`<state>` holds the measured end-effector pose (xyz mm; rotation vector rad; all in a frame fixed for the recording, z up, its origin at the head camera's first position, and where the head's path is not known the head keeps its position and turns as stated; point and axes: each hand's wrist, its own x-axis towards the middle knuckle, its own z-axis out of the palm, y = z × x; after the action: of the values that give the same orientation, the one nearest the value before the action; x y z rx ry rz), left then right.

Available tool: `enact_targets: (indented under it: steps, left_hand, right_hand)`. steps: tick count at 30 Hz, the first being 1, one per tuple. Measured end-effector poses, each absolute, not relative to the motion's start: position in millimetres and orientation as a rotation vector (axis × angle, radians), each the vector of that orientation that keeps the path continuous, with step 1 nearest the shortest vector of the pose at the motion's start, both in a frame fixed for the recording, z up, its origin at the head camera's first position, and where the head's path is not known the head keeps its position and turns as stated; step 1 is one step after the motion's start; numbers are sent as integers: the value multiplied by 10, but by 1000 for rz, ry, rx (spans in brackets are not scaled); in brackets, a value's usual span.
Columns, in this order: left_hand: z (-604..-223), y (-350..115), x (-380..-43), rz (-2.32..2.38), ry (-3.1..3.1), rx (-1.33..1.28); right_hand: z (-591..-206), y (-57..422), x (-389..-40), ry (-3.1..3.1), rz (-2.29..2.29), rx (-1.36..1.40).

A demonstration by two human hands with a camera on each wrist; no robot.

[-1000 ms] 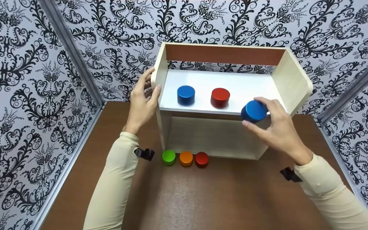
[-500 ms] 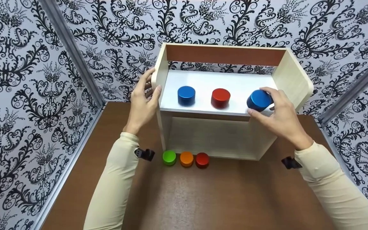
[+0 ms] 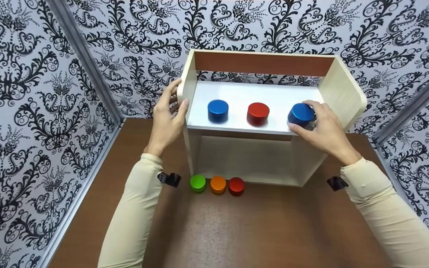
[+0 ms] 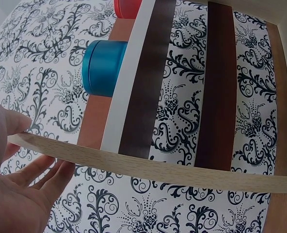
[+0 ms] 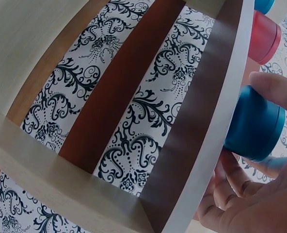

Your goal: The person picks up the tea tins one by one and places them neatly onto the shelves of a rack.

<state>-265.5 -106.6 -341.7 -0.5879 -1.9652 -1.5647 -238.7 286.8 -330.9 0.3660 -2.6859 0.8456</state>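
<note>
Three cylinders line the white shelf [image 3: 259, 91] of a pale wooden unit: a left blue cylinder [image 3: 218, 111], an upper red cylinder [image 3: 258, 114] between, and a right blue cylinder [image 3: 301, 114] near the right side panel [image 3: 343, 91]. The person's right hand [image 3: 324, 130] holds that last one, thumb against its near side and forefinger round its far side, pinching it upright; the remaining fingers are bent close beside it and partly hidden by the shelf's front edge in the right wrist view. That edge also hides its base there, so I cannot tell whether it bears fully on the surface. At the other end, the left hand [image 3: 166, 117] grips the front edge of the left side panel [image 3: 189, 83], thumb on one face and fingers, slightly apart, on the other. The left blue cylinder is the nearest one to this hand, well clear of its fingers. Below, on the brown table [image 3: 214, 230] just before the unit's foot, a green cylinder [image 3: 198, 183], an orange cylinder [image 3: 218, 185] and a lower red cylinder [image 3: 236, 186] stand in a row. Cream sleeves [image 3: 132, 212] cover both arms, and black-and-white scrolled wallpaper [image 3: 125, 29] surrounds the table.
</note>
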Motion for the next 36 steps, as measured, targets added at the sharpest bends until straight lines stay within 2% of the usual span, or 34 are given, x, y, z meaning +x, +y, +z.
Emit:
enact_targets:
  steps: [36]
  left_hand:
    - [-3424,-1068,-2662,-1550,-1973,-576]
  right_hand:
    - [-3318,2835,-2394,-2772,762,337]
